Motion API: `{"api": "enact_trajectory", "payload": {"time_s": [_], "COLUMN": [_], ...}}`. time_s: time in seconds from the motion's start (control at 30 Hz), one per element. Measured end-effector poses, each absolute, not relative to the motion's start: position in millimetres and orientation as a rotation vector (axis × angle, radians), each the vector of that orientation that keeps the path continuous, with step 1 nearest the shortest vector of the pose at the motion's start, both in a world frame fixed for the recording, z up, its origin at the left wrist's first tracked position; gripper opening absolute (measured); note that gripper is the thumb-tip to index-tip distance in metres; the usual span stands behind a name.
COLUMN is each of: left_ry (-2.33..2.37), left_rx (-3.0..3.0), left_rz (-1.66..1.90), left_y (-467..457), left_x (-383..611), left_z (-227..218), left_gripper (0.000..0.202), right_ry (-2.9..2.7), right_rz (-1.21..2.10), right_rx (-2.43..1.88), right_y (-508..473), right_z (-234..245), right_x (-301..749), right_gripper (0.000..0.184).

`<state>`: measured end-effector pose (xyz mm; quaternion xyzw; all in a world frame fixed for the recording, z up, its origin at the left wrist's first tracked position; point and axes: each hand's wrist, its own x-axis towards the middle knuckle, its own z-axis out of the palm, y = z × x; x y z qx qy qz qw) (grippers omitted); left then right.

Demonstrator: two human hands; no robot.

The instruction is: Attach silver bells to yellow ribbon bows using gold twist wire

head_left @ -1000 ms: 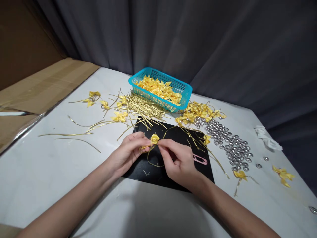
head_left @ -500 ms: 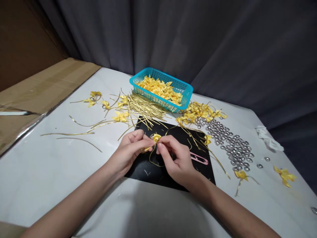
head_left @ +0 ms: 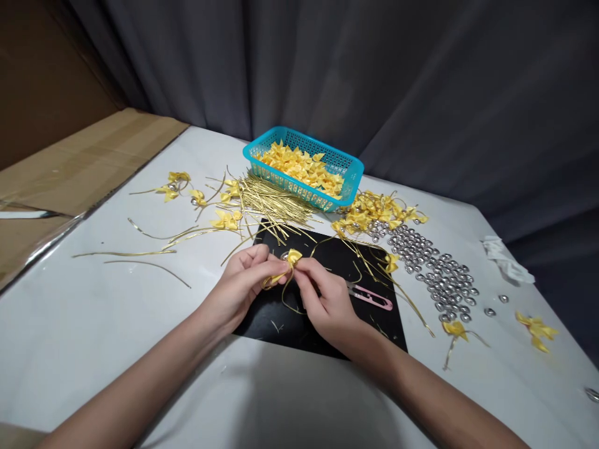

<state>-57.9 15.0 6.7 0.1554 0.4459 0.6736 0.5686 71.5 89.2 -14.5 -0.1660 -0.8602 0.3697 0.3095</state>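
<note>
Between my two hands, over the black mat [head_left: 290,327], is a small yellow ribbon bow [head_left: 293,256] with a silvery bell-like bead beside it. My left hand [head_left: 255,274] pinches the bow from the left with thumb and fingers. A thin gold cord [head_left: 291,307] hangs from the bow in a loop above the mat. The thumb and forefinger of my right hand [head_left: 325,293] are closed at the bow's right side, seemingly on the cord; the fingertips partly hide it. Pink-handled thread snips [head_left: 372,297] lie on the mat by my right hand.
Behind the mat, a blue basket [head_left: 355,181] holds many yellow bows. In front of it lies a heap of gold cords [head_left: 276,202]. Right of the mat are silvery beads [head_left: 433,271], finished-looking bows [head_left: 374,212] and a crumpled white tissue [head_left: 508,259]. Cardboard [head_left: 93,149] borders the left.
My right hand has shifted slightly left, uncovering more of the snips. The bow has turned a little and shows more clearly between my fingers.
</note>
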Motion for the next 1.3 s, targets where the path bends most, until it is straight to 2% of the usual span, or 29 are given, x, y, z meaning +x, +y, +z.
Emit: {"api": "enact_trajectory", "payload": {"time_s": [0.23,0.33,0.37,0.5,0.57,0.8,1.07,1.3], "left_ry": [1.2,1.333,1.363,1.417,1.437,1.506,1.635,1.623], "left_rx": [0.508,0.532,0.533,0.537,0.552,0.666,0.833,0.848], "left_rz": [1.612,1.62,1.621,1.612,1.597,1.555,1.516,1.534], "left_y": [14.2,15.4,15.7,15.9,16.0,14.3,13.3,13.2], "left_x": [-60.7,-61.5,-61.5,-59.9,-58.8,-56.5,-50.6,-48.4], "left_z": [1.1,-1.1,-1.3,-0.1,0.4,-0.3,-1.7,-3.8], "left_gripper": [0.046,0.045,0.045,0.045,0.045,0.04,0.04,0.038], "right_ry": [-2.455,-2.398,-2.343,-2.291,-2.306,-2.345,-2.503,-2.316], "right_rz": [1.047,0.98,0.924,0.718,0.702,0.66,0.608,0.604], "right_rx": [-0.568,-0.646,-0.62,-0.428,-0.396,-0.383,-0.331,-0.294], "right_y": [96.3,102.6,104.1,105.5,105.0,105.8,105.8,101.5], "right_z": [-10.1,-4.3,-2.3,2.3,1.7,-1.3,-1.2,-0.9], "right_x": [75.6,77.3,77.3,75.1,73.7,73.1,72.8,72.2], "right_gripper": [0.011,0.039,0.042,0.013,0.007,0.004,0.01,0.009]}}
